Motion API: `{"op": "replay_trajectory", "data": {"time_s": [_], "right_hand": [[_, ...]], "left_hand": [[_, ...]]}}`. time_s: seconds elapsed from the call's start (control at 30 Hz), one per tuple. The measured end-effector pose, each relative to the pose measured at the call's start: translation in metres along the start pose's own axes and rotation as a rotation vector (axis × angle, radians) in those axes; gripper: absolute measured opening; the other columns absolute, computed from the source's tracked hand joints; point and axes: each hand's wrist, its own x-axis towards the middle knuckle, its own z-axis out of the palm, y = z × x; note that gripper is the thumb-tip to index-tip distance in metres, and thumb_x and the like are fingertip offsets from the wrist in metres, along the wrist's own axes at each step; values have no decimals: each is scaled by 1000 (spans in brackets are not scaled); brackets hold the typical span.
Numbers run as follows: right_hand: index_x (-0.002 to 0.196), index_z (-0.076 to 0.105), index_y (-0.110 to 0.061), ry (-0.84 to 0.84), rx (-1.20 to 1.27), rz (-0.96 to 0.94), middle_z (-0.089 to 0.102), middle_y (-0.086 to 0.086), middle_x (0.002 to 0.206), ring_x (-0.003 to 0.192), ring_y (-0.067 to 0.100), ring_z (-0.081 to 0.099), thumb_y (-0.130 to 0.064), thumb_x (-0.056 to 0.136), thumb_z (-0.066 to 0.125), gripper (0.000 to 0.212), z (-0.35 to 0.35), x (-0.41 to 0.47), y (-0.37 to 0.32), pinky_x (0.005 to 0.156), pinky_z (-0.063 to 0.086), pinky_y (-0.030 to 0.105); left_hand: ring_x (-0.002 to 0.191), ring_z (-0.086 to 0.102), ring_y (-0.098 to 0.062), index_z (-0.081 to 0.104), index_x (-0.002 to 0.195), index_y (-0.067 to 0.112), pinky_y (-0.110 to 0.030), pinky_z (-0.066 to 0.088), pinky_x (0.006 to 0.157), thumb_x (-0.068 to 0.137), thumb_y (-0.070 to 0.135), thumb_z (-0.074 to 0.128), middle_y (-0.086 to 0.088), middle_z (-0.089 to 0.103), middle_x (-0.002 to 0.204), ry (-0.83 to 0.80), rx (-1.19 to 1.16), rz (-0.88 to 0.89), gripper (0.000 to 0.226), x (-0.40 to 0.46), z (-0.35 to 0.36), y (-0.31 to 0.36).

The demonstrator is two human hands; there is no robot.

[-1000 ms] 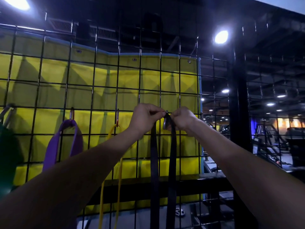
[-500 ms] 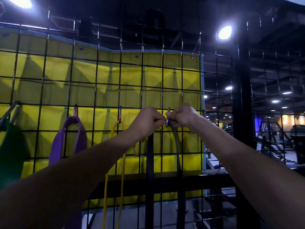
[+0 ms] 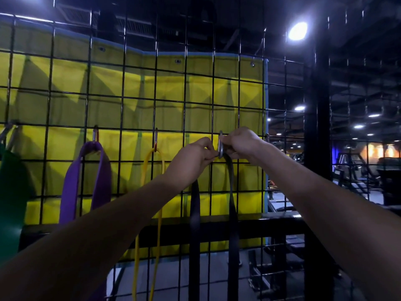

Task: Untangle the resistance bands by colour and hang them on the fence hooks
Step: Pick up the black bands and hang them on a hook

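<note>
From the head camera, both arms reached up to the black wire fence (image 3: 138, 118), and the two hands met at one grey metal hook (image 3: 220, 146) clipped on a horizontal wire. The left hand (image 3: 192, 160) was curled closed, its fingers (image 3: 209, 148) pinched against the hook's lower left side. The right hand (image 3: 243, 143) was closed too, its fingers gripping the hook from the right — the thumb side wrapped over the top of it.

The black band (image 3: 231, 192) ran up into that pinch, right between the two hands. One strand dropped straight down from the hook below the right hand; the other strand hung just to the left, coming out from under the left wrist. Whether the band's loop was fully seated on the hook I could not tell, since the fingers covered that spot.

Further left along the same wire, each on its own hook, hung the yellow band (image 3: 159, 213), thin and long, and the broad purple band (image 3: 71, 187). At the far left edge a green band (image 3: 10, 192) hung too, partly cut off by the frame. Behind the fence stretched a yellow padded sheet (image 3: 173, 90).
</note>
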Motion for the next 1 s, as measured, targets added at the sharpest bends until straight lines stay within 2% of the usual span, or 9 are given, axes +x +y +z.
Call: {"op": "replay_trajectory", "data": {"time_s": [0.1, 0.17, 0.27, 0.37, 0.5, 0.67, 0.77, 0.93, 1.0], "right_hand": [[69, 56, -9, 0, 52, -19, 49, 3, 56, 49, 13, 43, -21, 96, 51, 30, 1, -4, 4, 48, 40, 20], [72, 61, -9, 1, 63, -65, 53, 4, 63, 60, 16, 46, -19, 95, 51, 27, 0, -8, 12, 58, 43, 24], [93, 69, -6, 37, -17, -188, 62, 8, 85, 81, 18, 54, -9, 92, 54, 15, 1, -17, 30, 76, 45, 30], [113, 66, -8, 69, -92, -264, 67, 5, 105, 99, 16, 62, 1, 84, 63, 31, 4, -28, 43, 92, 48, 29], [127, 56, -15, 89, -185, -317, 62, 2, 122, 113, 14, 58, 6, 77, 67, 56, 12, -38, 54, 92, 40, 16], [133, 52, -17, 258, -367, -380, 58, 7, 129, 119, 21, 53, 13, 74, 55, 66, 20, -43, 61, 92, 34, 16], [132, 53, -18, 324, -431, -375, 60, 6, 127, 118, 22, 54, 14, 73, 48, 68, 22, -49, 61, 92, 37, 19], [143, 37, -18, 180, -305, -305, 52, 6, 136, 127, 20, 48, 12, 78, 50, 73, 28, -61, 66, 103, 42, 31], [145, 32, -17, 145, -265, -284, 48, -1, 137, 126, 15, 45, 13, 81, 49, 74, 27, -68, 65, 103, 40, 28]], "left_hand": [[91, 60, -23, 68, 111, 6, -36, 47, 80, 92, 13, 55, -6, 57, 111, -16, 30, 0, 24, 0, 0, -1], [91, 59, -21, 68, 111, 8, -35, 47, 79, 91, 13, 55, -6, 57, 110, -9, 13, -10, 25, 1, 1, -1], [91, 56, -16, 67, 114, 11, -28, 46, 79, 91, 13, 56, -5, 58, 107, 50, -100, -63, 25, -2, 4, 1], [95, 55, -15, 64, 118, 12, -24, 43, 82, 91, 15, 56, -5, 57, 108, 76, -216, -122, 28, -8, 9, 6], [108, 50, -16, 54, 129, 12, -17, 35, 91, 92, 14, 54, -5, 51, 118, 50, -276, -211, 37, -16, 14, 12], [110, 36, -5, 32, 143, 17, -5, 25, 94, 84, -1, 61, 1, 34, 122, -85, -429, -289, 69, -32, 13, 19], [108, 37, -5, 28, 145, 21, -9, 36, 90, 79, -9, 63, 4, 31, 123, -141, -591, -361, 81, -38, 10, 24], [117, 42, -9, 30, 141, 32, -23, 50, 80, 73, -23, 57, 14, 34, 124, -135, -932, -449, 91, -48, 9, 37], [114, 42, -7, 29, 135, 40, -26, 49, 77, 72, -27, 53, 23, 39, 117, -130, -1011, -442, 95, -50, 9, 42]]}}
